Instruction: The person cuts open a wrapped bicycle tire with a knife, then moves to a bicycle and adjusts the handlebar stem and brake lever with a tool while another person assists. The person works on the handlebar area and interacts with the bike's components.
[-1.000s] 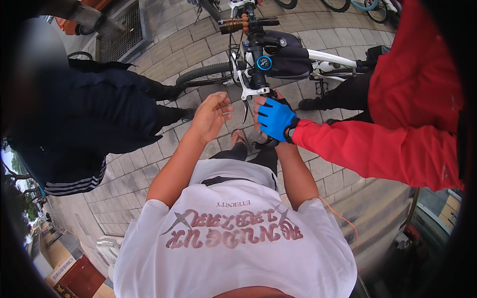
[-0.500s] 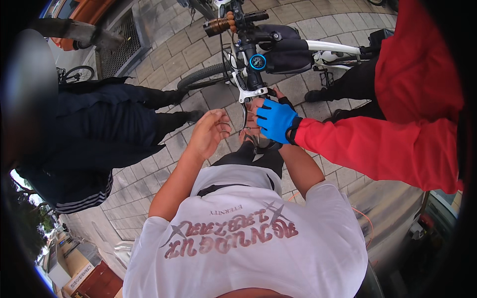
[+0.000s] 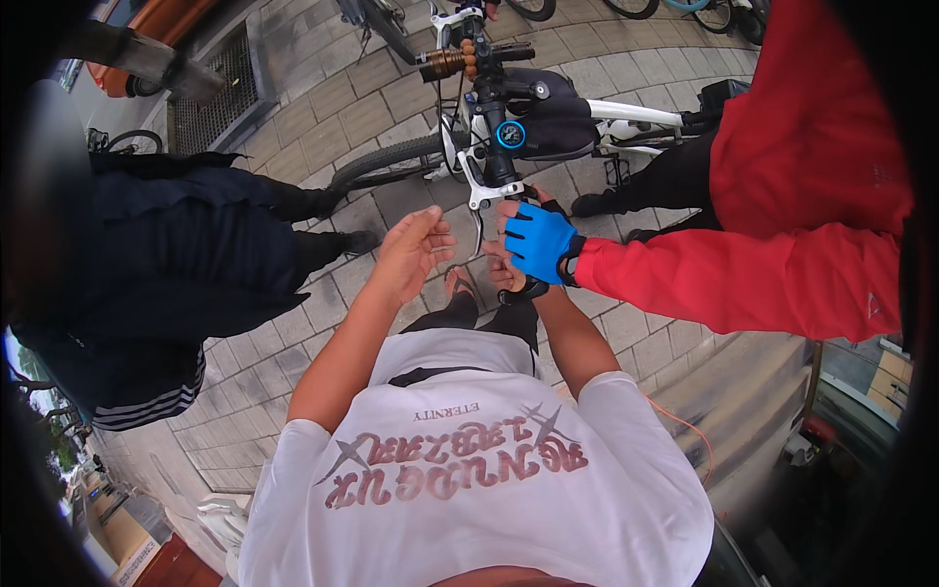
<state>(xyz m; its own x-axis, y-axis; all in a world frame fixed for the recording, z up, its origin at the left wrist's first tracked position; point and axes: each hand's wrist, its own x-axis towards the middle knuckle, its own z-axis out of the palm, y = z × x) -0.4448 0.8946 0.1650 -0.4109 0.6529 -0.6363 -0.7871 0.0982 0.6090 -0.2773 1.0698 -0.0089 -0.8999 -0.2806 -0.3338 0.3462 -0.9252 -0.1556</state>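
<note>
My left hand is raised in the air to the left of the brake lever. Its fingers are loosely bent and apart, with nothing in them. Partly covered by a co-worker's blue fingerless glove, my right hand shows fingers spread beside the lever's tip, and I see nothing held in it. That gloved hand is at the end of the bicycle handlebar, hiding the grip. On the bar sit a small round blue-rimmed compass and a brown flashlight.
The bicycle's front wheel and dark frame bag lie beyond the handlebar. A person in a red jacket stands at right, another in dark clothes at left. More bicycle wheels and a metal grate are farther off.
The view has shifted, so the bicycle and people appear slightly moved. My left hand has turned a little, its fingers somewhat straighter. The gloved hand stays at the handlebar end.
</note>
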